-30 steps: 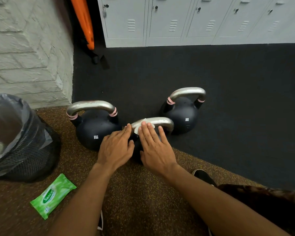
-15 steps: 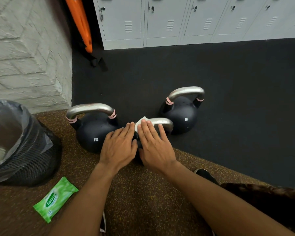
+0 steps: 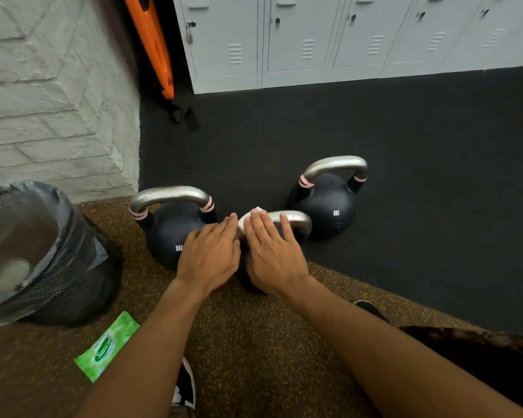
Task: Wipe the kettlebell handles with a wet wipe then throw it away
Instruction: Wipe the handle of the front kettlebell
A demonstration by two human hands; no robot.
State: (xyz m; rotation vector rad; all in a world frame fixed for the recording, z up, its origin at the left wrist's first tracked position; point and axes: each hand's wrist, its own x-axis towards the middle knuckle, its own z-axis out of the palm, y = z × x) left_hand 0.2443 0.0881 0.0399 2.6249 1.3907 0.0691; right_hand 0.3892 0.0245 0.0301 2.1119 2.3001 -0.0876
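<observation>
Three black kettlebells with steel handles stand on the floor. The left kettlebell (image 3: pixel 169 230) and the right kettlebell (image 3: pixel 326 206) are untouched. Both my hands cover most of the middle kettlebell; its handle (image 3: pixel 298 220) shows at the right end. My right hand (image 3: pixel 272 251) lies with straight fingers on that handle and presses a white wet wipe (image 3: pixel 249 217) against its left end. A corner of the wipe sticks out past my fingertips. My left hand (image 3: pixel 209 254) rests flat on the kettlebell's left side, next to the wipe.
A black mesh bin (image 3: pixel 73 267) with a plastic liner stands at the left. A green wipe pack (image 3: pixel 106 346) lies on the brown floor near my left forearm. Behind are a white brick wall (image 3: pixel 52 101), grey lockers (image 3: pixel 344 34) and an orange board (image 3: pixel 151 43).
My right hand has slid the wipe a little along the middle handle, and more of it shows past my fingertips. My left hand stays on the kettlebell.
</observation>
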